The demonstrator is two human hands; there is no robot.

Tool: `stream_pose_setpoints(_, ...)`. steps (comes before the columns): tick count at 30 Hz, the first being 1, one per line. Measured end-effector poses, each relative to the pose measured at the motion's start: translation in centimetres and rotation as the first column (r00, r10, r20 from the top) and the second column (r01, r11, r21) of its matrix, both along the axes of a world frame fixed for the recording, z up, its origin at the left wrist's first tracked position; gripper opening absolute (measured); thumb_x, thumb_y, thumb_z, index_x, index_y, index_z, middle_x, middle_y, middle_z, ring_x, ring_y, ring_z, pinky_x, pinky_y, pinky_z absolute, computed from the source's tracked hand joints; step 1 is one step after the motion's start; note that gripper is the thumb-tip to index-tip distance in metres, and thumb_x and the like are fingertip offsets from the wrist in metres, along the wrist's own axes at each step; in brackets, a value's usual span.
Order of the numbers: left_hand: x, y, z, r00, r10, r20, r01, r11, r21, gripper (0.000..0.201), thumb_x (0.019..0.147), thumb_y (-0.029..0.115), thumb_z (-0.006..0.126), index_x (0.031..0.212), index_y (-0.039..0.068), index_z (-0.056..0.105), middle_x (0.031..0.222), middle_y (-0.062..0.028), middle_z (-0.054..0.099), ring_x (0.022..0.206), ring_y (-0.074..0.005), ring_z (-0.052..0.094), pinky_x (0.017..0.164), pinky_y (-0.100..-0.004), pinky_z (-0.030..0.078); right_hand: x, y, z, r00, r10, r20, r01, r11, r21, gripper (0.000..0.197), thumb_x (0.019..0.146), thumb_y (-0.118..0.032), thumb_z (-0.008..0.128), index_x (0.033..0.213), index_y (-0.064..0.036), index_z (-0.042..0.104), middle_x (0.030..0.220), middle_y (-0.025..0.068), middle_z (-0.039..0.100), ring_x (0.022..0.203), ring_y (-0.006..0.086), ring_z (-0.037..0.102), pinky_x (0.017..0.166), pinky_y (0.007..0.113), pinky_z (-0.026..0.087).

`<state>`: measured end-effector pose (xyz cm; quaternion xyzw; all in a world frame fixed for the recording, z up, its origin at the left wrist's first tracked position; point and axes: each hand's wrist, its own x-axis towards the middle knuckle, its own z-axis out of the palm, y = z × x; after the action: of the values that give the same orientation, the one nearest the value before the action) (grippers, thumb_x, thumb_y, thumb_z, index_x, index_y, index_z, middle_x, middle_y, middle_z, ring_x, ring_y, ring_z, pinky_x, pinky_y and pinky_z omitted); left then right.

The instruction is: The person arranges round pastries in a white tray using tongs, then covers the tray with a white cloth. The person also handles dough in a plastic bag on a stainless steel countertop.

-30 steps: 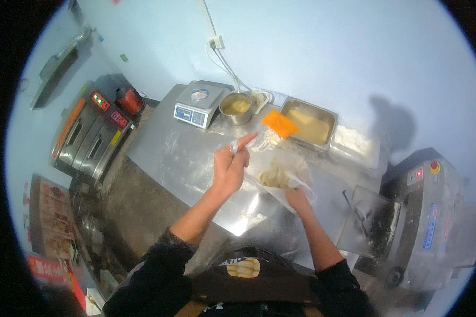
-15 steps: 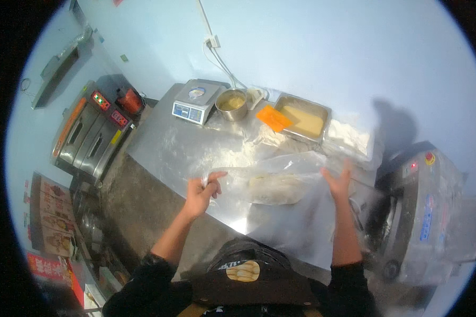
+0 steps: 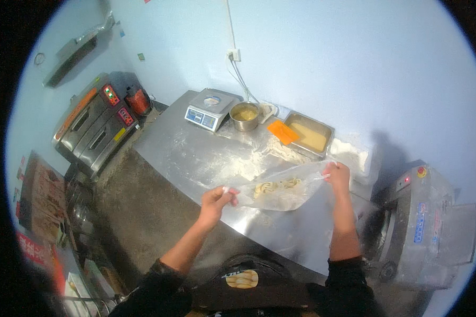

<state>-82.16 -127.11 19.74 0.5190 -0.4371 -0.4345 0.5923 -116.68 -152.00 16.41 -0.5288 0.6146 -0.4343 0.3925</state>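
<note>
A clear plastic sheet [image 3: 284, 202] stretches between my two hands over the steel table. My left hand [image 3: 218, 202] grips its left end with the fingers closed. At the upper right end, my right hand [image 3: 337, 174] is closed on the plastic too. Several pale strips or coils of dough [image 3: 274, 187] show at the middle of the sheet; whether they lie behind it or on it I cannot tell. Loose flour [image 3: 246, 168] covers the tabletop just beyond the plastic.
Along the back of the steel table [image 3: 166, 150] stand a digital scale [image 3: 209, 108], a metal pot [image 3: 244, 116] of yellowish filling, an orange scraper [image 3: 282, 132] and a metal tray [image 3: 330, 138] of pale yellow contents. A white flour bin [image 3: 349, 154] and a grey machine [image 3: 407, 222] stand right; an oven [image 3: 95, 127], left.
Both hands have closed on the plastic, which was spread over the dough with my fingers apart. It is now drawn up and taut, and the dough strips show more plainly. The view has shifted slightly.
</note>
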Motion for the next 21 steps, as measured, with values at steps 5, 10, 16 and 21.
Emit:
stream_pose_setpoints(5,-2.2,-1.8,3.9,0.99,-0.054,0.131,0.074,0.985,-0.158,0.039,0.104,0.03,0.061,0.121,-0.004,0.07,0.107,-0.0088,0.072,0.105,-0.0209,0.067,0.098,-0.0378,0.051,1.9,6.1,8.3,0.971,0.186,0.148,-0.198,0.977,0.073,0.026,0.1,-0.016,0.057,0.113,0.0046,0.067,0.072,0.0053,0.061,0.059,0.0141,0.057,0.06,0.029,0.052)
stream_pose_setpoints(10,-6.7,1.8,9.4,0.916,-0.309,0.257,0.384,0.86,-0.335,0.051,0.102,0.036,0.063,0.132,-0.005,0.063,0.118,-0.0131,0.07,0.111,-0.0204,0.064,0.102,-0.0368,0.048,7.7,20.0,19.1,0.869,0.434,0.237,-0.347,0.877,-0.331,0.025,0.1,-0.012,0.058,0.121,-0.0004,0.065,0.079,0.0025,0.062,0.067,0.0111,0.057,0.064,0.027,0.052)
stream_pose_setpoints(16,-12.4,10.7,12.7,0.846,-0.532,-0.027,0.479,0.783,-0.396,0.074,0.099,0.064,0.053,0.13,-0.003,0.057,0.12,-0.0121,0.067,0.11,-0.0218,0.064,0.1,-0.0382,0.049,7.5,36.9,24.5,0.835,0.498,-0.233,-0.548,0.719,-0.428,0.041,0.099,-0.014,0.063,0.138,-0.0022,0.055,0.084,0.0091,0.063,0.077,0.0196,0.063,0.075,0.036,0.054)
stream_pose_setpoints(21,-15.7,13.6,11.4,0.714,-0.698,-0.053,0.624,0.67,-0.402,0.11,0.091,0.086,0.042,0.146,-0.008,0.048,0.14,-0.0235,0.06,0.134,-0.0314,0.057,0.113,-0.0461,0.041,1.1,41.9,15.6,0.898,0.431,-0.092,-0.413,0.748,-0.52,0.066,0.089,-0.022,0.08,0.143,-0.0016,0.049,0.109,0.0175,0.066,0.105,0.0329,0.067,0.099,0.039,0.052)
